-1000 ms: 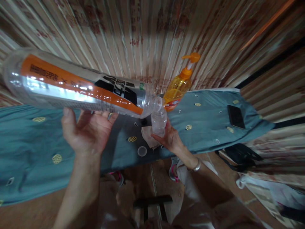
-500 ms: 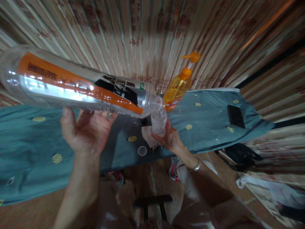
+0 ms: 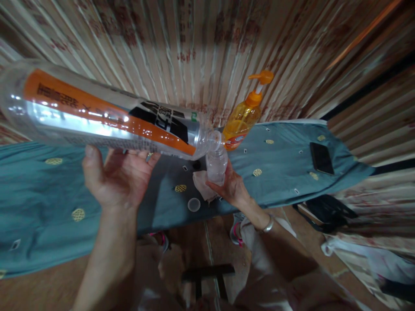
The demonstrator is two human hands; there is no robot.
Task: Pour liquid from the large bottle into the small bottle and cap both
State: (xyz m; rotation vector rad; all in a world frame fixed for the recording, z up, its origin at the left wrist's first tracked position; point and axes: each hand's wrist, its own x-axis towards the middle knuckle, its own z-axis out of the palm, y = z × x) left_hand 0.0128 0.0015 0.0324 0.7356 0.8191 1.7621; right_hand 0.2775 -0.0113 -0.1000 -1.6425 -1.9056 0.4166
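Observation:
A large clear plastic bottle point(image 3: 106, 116) with an orange, white and black label lies almost level, its neck pointing right and slightly down. My left hand point(image 3: 121, 175) supports it from below, palm up, with the fingertips partly hidden behind it. My right hand point(image 3: 231, 183) grips a small clear bottle point(image 3: 216, 166), held upright. The large bottle's mouth meets the small bottle's opening. Behind them stands a pump bottle point(image 3: 243, 121) of yellow-orange liquid. A pale cloth point(image 3: 202, 185) and a clear round lid point(image 3: 193, 204) lie on the table beneath my hands.
A teal cloth with pineapple prints covers the narrow table point(image 3: 279, 181). Toward its right end lies a black phone point(image 3: 321, 158). A pleated curtain point(image 3: 155, 47) hangs close behind. On the floor at the right is a black bag point(image 3: 327, 211); a dark stool-like frame point(image 3: 208, 273) is below.
Almost nothing differs. Both hands and both bottles hold the same position, with only a tiny shift of the view.

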